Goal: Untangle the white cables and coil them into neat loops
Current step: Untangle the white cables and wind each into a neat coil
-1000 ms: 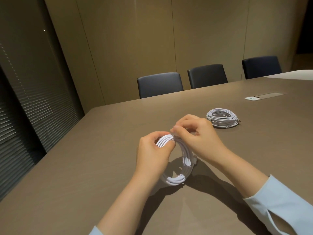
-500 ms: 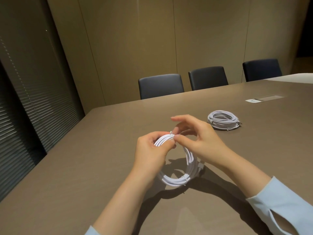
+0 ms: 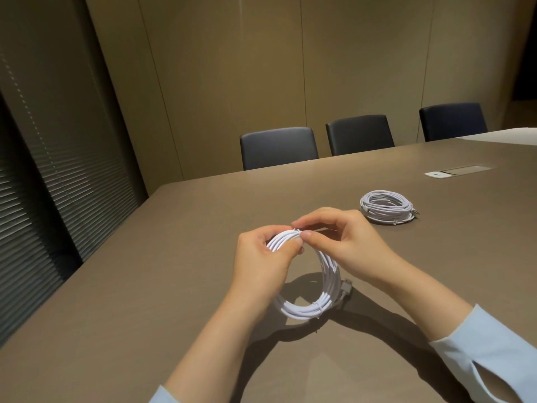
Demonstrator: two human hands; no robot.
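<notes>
A coiled white cable (image 3: pixel 305 308) stands on edge above the brown table (image 3: pixel 145 286), its lower loop near the tabletop and a plug end hanging at its right side. My left hand (image 3: pixel 261 260) grips the top of the coil. My right hand (image 3: pixel 345 242) pinches a thin tie at the coil's top, right next to my left thumb. A second white cable (image 3: pixel 386 206) lies flat as a finished coil on the table further back to the right.
Three dark chairs (image 3: pixel 279 146) stand along the table's far edge. A socket panel (image 3: pixel 457 171) is set into the tabletop at the back right. Window blinds fill the left side.
My right fingers have curled back down onto the top of the coil after being spread half a second ago. The coil stays in my left hand at about the same place.
</notes>
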